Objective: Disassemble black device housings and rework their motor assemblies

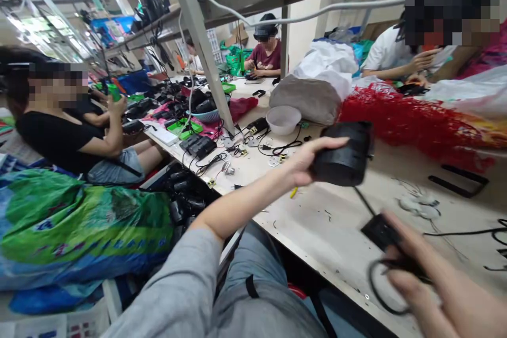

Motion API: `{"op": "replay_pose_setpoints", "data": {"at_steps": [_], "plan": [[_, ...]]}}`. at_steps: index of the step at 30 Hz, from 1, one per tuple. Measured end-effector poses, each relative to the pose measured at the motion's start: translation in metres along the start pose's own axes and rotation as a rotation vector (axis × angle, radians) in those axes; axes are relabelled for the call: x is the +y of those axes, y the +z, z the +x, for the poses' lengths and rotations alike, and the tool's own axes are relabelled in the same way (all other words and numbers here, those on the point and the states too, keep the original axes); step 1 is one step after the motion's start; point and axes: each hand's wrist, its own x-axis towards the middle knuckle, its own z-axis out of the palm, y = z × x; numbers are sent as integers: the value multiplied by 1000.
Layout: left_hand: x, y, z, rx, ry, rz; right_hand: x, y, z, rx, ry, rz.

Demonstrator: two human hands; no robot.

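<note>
My left hand (303,166) is closed around a black plastic housing (344,156), lifted over the worktable, thumb on top. From its underside a black cable (364,200) runs down towards a small black block (381,232). My right hand (431,274) is closed on this block and on looped black cord (374,288), somewhat blurred by motion. Whether the block is a plug or an adapter I cannot make out. A short yellow piece (293,192) lies on the table below my left hand. Beyond it are loose plugs and cords (285,145).
A white bowl (283,120), a grey bag (304,97) and red netting (412,116) line the far side. A black frame (459,180) and a white wired part (420,205) lie right. A metal post (204,42) rises left. Co-workers sit around; a green sack (79,222) is beside me.
</note>
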Motion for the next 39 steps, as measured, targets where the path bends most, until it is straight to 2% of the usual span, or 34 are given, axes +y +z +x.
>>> {"op": "replay_pose_setpoints", "data": {"at_steps": [2,5,8,11,13,16,19,22,25,28,30,32,36,39], "plan": [[36,-25,-29,12,48,107,-41,19,9,-116,-250,192],[88,-76,-80,236,157,232,-85,58,19,-408,-449,389],[127,-137,-128,504,296,318,-97,91,24,-649,-396,416],[151,-196,-158,750,375,375,-87,108,25,-750,-260,413],[160,-228,-164,849,398,421,-76,115,24,-772,-195,407],[165,-263,-154,910,416,465,-62,123,20,-776,-141,398],[167,-283,-135,964,453,518,-55,126,15,-761,-123,394],[171,-295,-118,1019,499,580,-52,127,14,-727,-129,383],[175,-301,-109,1036,518,631,-51,133,32,-675,-164,373],[177,-305,-109,1017,527,644,-53,151,80,-595,-249,328],[178,-307,-112,999,532,633,-58,171,126,-525,-306,225],[180,-311,-116,981,539,606,-69,196,175,-486,-273,67],[186,-320,-125,947,554,524,-113,256,256,-460,-304,35],[193,-329,-131,922,548,471,-149,303,292,-502,-339,26]]}}
